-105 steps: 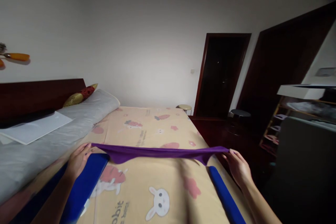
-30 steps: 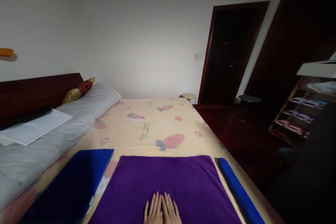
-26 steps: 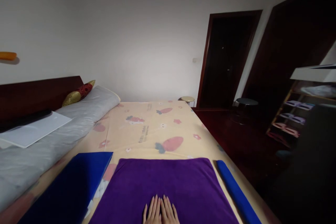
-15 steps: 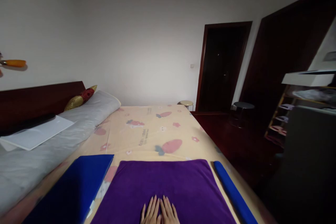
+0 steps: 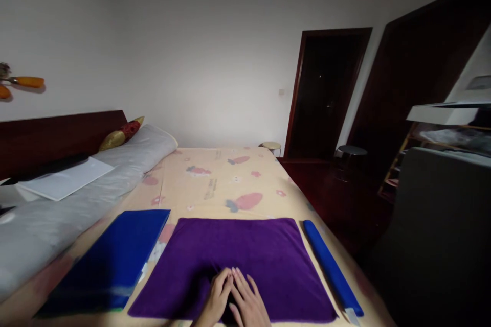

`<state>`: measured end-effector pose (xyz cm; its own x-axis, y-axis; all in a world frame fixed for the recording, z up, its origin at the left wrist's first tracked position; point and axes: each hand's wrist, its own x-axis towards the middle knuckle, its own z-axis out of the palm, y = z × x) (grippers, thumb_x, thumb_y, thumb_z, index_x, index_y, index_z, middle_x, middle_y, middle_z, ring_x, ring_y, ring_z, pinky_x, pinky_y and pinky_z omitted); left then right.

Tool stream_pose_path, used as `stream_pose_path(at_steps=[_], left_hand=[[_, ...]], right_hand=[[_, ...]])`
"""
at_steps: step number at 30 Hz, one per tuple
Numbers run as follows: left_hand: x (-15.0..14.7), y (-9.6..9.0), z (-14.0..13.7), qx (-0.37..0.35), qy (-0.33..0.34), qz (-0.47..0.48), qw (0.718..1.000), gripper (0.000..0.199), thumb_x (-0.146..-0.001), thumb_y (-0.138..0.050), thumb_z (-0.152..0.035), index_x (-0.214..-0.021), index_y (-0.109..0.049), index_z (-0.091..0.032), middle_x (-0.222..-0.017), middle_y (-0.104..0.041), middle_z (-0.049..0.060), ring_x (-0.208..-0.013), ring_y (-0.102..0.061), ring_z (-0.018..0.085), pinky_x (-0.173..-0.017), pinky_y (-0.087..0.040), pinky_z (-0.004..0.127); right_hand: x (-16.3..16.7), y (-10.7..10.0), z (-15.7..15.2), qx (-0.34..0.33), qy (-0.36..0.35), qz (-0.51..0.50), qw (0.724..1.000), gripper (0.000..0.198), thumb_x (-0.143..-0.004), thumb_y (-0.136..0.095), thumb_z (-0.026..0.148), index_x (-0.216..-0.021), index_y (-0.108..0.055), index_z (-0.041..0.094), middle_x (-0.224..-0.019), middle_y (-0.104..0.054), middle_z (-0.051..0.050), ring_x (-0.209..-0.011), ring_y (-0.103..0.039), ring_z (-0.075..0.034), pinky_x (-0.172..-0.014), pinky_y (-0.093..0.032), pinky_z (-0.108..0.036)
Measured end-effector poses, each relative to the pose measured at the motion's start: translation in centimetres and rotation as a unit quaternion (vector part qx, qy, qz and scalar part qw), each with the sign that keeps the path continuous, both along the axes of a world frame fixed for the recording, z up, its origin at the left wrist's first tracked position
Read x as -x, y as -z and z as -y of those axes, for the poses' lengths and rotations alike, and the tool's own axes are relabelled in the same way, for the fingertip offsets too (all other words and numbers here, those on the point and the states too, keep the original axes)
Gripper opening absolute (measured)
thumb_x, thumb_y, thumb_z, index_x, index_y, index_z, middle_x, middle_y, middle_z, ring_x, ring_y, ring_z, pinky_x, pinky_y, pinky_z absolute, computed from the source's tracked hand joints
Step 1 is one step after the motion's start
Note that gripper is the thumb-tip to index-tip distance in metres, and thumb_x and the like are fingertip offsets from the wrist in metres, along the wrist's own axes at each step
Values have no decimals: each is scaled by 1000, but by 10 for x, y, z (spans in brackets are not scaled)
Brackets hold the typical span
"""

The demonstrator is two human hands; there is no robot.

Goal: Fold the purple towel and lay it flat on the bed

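A purple towel (image 5: 233,253) lies spread flat on the bed's cream sheet printed with carrots and rabbits (image 5: 218,184). My left hand (image 5: 215,300) and my right hand (image 5: 247,302) rest side by side on the towel's near middle, fingers touching the cloth and slightly curled. A small fold of towel rises between them. A flat blue towel (image 5: 111,258) lies to the left of the purple one. A rolled blue towel (image 5: 330,268) lies along its right side.
A grey covered bolster (image 5: 76,189) with a white sheet of paper (image 5: 67,183) runs along the dark headboard at left. A red and gold cushion (image 5: 120,133) lies at its far end. A dark doorway (image 5: 326,92), a stool (image 5: 272,146) and shelves (image 5: 433,153) stand to the right.
The purple towel, held stretched in the air by both hands earlier, now lies flat. My hands have moved from flat and pressed together to slightly curled, bunching the cloth between them.
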<state>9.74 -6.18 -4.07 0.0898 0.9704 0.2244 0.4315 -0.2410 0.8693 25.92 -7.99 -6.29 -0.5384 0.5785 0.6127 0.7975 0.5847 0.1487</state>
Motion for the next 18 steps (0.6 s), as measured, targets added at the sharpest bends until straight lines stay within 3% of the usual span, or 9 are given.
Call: stream_pose_path(at_steps=[4, 8, 13, 18], left_hand=[[-15, -55, 11, -42, 49, 27, 998, 32, -89, -43, -48, -84, -61, -23, -82, -71, 2, -80, -65, 14, -77, -52, 26], [-20, -82, 19, -71, 50, 39, 995, 29, -91, -42, -42, -78, -58, -22, -74, -67, 0, -73, -63, 12, -73, -49, 23], [-22, -76, 19, -24, 55, 93, 994, 34, -89, -45, -47, -72, -58, -21, -70, -63, -2, -69, -58, 11, -70, -48, 22], [-24, -42, 5, 65, -5, 152, 986, 47, -80, -49, -65, -70, -62, -20, -71, -67, 0, -72, -60, 14, -71, -52, 26]], right_hand=[[-4, -53, 16, -24, 7, -6, 1000, 60, -90, -45, 29, -146, -26, 19, -149, -44, -5, -137, -40, -18, -104, -44, -34], [-9, -70, 24, -34, 3, 9, 999, 61, -89, -45, 25, -146, -27, 18, -149, -42, -7, -137, -41, -20, -103, -46, -36], [-13, -65, 28, 38, -18, -4, 999, 61, -91, -42, 29, -148, -20, 22, -150, -38, -8, -136, -42, -22, -106, -45, -39], [-11, -53, 24, 128, -29, -23, 991, 62, -93, -38, 27, -148, -12, 26, -152, -32, -6, -138, -38, -22, -109, -43, -42]])
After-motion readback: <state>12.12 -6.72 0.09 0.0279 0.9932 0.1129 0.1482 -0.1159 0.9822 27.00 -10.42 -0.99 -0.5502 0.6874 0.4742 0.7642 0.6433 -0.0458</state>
